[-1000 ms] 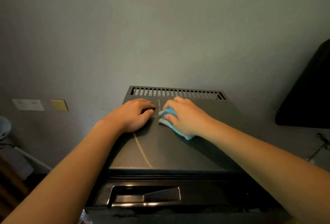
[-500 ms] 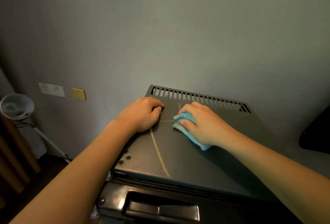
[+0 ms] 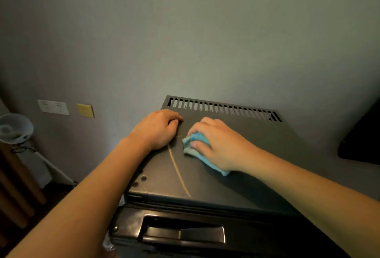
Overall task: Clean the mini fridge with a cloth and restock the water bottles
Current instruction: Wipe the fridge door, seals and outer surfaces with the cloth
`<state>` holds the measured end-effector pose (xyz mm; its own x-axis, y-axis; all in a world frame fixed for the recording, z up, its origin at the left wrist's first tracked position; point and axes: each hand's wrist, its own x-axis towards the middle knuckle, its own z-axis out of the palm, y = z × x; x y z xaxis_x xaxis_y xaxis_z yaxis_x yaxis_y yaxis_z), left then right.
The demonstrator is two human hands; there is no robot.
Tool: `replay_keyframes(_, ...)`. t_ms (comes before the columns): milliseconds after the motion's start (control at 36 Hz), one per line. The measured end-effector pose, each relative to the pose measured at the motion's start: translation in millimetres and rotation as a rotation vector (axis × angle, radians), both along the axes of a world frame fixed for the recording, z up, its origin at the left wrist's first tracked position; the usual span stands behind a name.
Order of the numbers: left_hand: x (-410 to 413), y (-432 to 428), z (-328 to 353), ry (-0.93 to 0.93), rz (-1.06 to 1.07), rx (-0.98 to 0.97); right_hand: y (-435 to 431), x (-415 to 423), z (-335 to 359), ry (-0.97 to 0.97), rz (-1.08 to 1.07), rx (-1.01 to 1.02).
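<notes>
The person's right hand (image 3: pixel 222 144) grips a bunched light-blue cloth (image 3: pixel 188 149), fingers and thumb curled over it, and presses it onto the flat dark-grey top of the mini fridge (image 3: pixel 267 161), toward the rear middle. The left hand (image 3: pixel 158 130) rests on the same top just to the left of the cloth, fingers curled under into a loose fist with nothing seen in it. A thin yellowish line (image 3: pixel 178 172) runs across the top from between the hands toward the front edge. Vent slats (image 3: pixel 222 108) line the fridge's rear edge by the wall (image 3: pixel 185 41). The recessed door handle (image 3: pixel 183 233) shows below. A white socket plate (image 3: pixel 53 107), a yellow plate (image 3: pixel 85 110) and a lamp (image 3: pixel 14 128) sit at left
</notes>
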<state>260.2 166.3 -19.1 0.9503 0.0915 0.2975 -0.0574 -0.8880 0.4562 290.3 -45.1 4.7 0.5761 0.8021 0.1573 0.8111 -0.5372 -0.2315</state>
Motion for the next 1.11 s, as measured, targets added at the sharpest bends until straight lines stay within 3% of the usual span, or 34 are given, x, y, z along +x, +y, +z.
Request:
replay_keyframes(83, -1.3, -0.4, 2.1, 0.011, 0.009, 0.008, -1.9, 4.9, 4.8, 0.034, -0.019, -0.007)
replay_keyframes(278, -20.6, -7.9, 8.3, -0.021, 0.138, 0.035, 44.5, 35.7, 7.6, -0.119, -0.251, -0.106)
replay_keyframes(444, -60.1, -4.4, 6.5, 0.001, 0.248, -0.021, 22.5, -12.9, 10.1, -0.022, -0.060, -0.068)
replay_keyframes(611, -95.9, -8.1, -4.7, 0.217, 0.320, -0.143, -11.9, -71.2, 9.4, 0.007, 0.121, -0.057)
replay_keyframes(750, -100.8, -17.0, -5.3, 0.215, 0.341, -0.183, -21.6, -86.9, 7.0, 0.028, 0.205, -0.051)
replay_keyframes(861, -100.4, -20.2, -3.5, 0.231, 0.364, -0.174, -11.8, -76.7, 9.7, 0.071, 0.178, -0.042)
replay_keyframes(1000, -101.9, -21.2, -2.5, 0.240, 0.356, -0.192, 11.8, -62.4, 13.2, -0.016, 0.061, -0.076)
replay_keyframes(1111, -103.0, -18.4, -5.6, 0.228, 0.340, -0.205, 4.7, -71.8, 9.7, -0.047, 0.088, -0.078)
